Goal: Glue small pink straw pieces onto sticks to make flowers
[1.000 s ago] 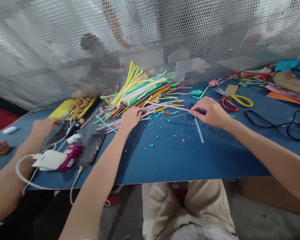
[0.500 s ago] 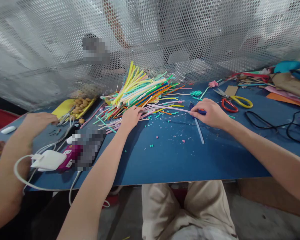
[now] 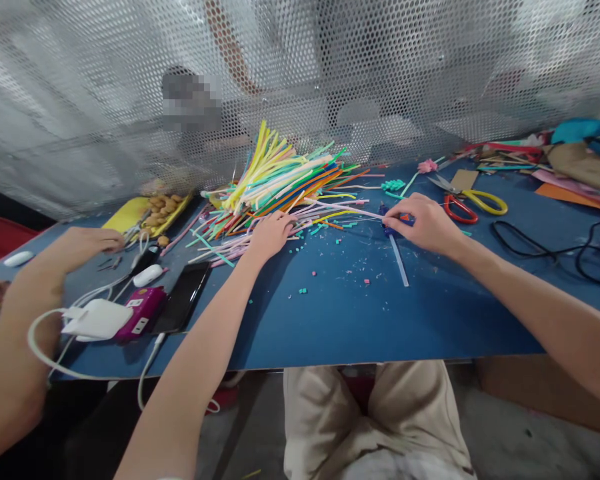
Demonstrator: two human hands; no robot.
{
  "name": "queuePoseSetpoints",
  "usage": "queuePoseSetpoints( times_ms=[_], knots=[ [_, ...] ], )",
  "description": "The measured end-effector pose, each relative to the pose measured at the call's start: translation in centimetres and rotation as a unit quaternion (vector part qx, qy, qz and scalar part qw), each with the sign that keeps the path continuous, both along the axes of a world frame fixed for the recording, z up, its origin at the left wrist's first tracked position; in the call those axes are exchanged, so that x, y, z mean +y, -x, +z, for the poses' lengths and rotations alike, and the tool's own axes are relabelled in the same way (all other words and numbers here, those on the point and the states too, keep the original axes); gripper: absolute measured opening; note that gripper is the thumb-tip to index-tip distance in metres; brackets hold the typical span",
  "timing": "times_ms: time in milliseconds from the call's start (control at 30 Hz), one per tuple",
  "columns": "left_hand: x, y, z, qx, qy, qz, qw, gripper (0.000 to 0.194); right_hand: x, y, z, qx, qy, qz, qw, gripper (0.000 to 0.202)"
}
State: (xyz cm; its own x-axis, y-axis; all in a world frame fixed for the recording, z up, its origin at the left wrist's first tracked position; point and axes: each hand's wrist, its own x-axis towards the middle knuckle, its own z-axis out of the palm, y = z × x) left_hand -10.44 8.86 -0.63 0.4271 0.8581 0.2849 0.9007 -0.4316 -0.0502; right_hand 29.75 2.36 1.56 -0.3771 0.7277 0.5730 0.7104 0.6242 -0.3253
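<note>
At the front edge of a heap of thin coloured craft stems (image 3: 300,177), my left hand (image 3: 273,233) rests with bent fingers closed over several pale lilac stems (image 3: 233,251). One long lilac stem (image 3: 347,209) stretches from the heap to the fingertips of my right hand (image 3: 423,223), which pinch its end. Partly hidden beneath my right hand is a blue tool (image 3: 390,227) that looks like a glue gun; a translucent glue stick (image 3: 401,263) juts toward me. Behind it lie a teal curled piece (image 3: 393,185) and a pink flower (image 3: 427,166).
Scissors (image 3: 473,200) and a black cable (image 3: 525,247) lie to the right. Left are a phone (image 3: 185,297), a purple box (image 3: 141,312), a white charger (image 3: 100,319) and a yellow tray (image 3: 125,215). Another person's hand (image 3: 93,241) is there. Small scraps (image 3: 303,291) dot the blue table (image 3: 325,333).
My left hand has shifted slightly right along the stems. The long lilac stem now sits a little higher at its left part. My right hand has barely moved.
</note>
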Motion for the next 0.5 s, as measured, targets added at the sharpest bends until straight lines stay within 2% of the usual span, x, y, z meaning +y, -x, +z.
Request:
queuePoseSetpoints(
  times_ms=[100,267,400,500],
  knots=[
    [0.0,-0.2,-0.1,0.0,0.002,-0.002,1.0,0.034,0.3,-0.2,-0.2,0.006,0.002,-0.01,1.0,0.016],
    [-0.5,-0.9,0.0,-0.001,-0.035,0.034,0.999,0.019,0.3,-0.1,-0.2,-0.002,0.004,-0.01,1.0,0.018],
    [-0.6,-1.2,0.2,-0.038,-0.056,0.053,0.996,0.024,0.2,-0.1,-0.2,0.001,0.002,-0.011,1.0,0.019],
    [-0.6,-1.2,0.5,-0.076,-0.047,-0.009,0.996,0.032,0.3,-0.2,-0.3,0.009,0.001,-0.013,1.0,0.02]
  ],
)
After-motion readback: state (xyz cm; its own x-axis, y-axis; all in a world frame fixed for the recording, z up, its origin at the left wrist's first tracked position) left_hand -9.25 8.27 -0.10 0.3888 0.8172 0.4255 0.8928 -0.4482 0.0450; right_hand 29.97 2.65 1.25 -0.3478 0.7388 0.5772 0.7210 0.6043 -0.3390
